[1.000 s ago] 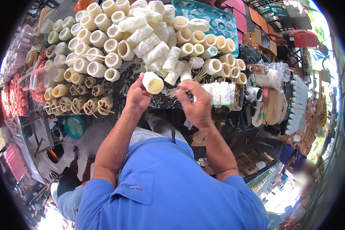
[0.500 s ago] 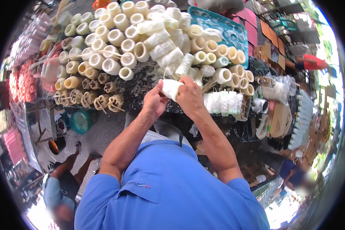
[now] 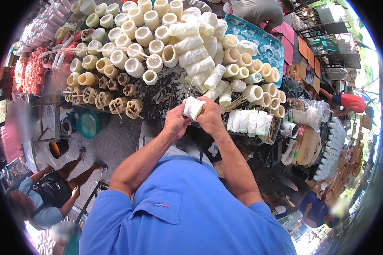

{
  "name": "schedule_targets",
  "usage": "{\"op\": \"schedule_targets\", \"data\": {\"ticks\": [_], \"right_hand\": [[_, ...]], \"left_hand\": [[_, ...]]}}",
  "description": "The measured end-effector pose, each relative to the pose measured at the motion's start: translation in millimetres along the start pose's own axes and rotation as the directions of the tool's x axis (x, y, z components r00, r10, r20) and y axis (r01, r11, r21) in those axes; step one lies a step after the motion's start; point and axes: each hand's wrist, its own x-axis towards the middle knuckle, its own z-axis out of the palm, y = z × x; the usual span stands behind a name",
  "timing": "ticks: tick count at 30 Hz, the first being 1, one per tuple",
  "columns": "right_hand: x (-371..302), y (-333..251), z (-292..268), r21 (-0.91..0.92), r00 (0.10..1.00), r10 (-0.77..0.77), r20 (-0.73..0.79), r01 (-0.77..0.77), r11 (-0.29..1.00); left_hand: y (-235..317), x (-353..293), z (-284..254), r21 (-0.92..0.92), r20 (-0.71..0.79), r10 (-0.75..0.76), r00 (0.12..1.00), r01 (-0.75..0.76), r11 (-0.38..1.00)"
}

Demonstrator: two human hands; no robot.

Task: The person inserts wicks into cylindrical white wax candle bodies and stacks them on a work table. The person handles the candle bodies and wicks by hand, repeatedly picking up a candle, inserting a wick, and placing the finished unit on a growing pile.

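Between my hands, just off the table's near edge, is a white candle-like wax piece (image 3: 193, 107) with a thin wick at its top. My left hand (image 3: 176, 122) has its fingers and thumb closed on the piece's left side. My right hand (image 3: 211, 117) grips the other side, fingers bent over it. Beyond them lies a heap of white wax cylinders (image 3: 195, 59). Right of my right hand are a bundle of loose wicks (image 3: 233, 103) and a row of white wrapped-looking sticks (image 3: 250, 122).
Hollow cream wax cups (image 3: 134, 66) and brown flower-shaped pieces (image 3: 102, 100) crowd the table's left. A turquoise tray (image 3: 278, 51) lies at the far right. On the floor at left are a green basin (image 3: 89, 124) and a black bucket (image 3: 58, 148). Other people are around the table.
The white wax piece has been turned between my hands, and both hands still hold it. The whole view has shifted, with the table items appearing farther right. A person by the tray shows more.
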Motion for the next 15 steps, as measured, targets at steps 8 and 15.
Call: {"op": "schedule_targets", "data": {"ticks": [8, 15], "right_hand": [[-12.0, 0.5, 9.1, 0.001, 0.996, -0.016, -0.089, 0.016, 1.000], [-15.4, -6.1, 7.9, -0.230, 0.990, -0.142, 0.010, 0.140, 0.963]], "left_hand": [[-4.5, -10.9, 2.1, 0.005, -0.025, 0.014, 1.000, -0.014, 1.000], [-11.6, -13.3, 0.4, 0.081, -0.022, 0.081, 0.996, -0.079, 0.994]]}}
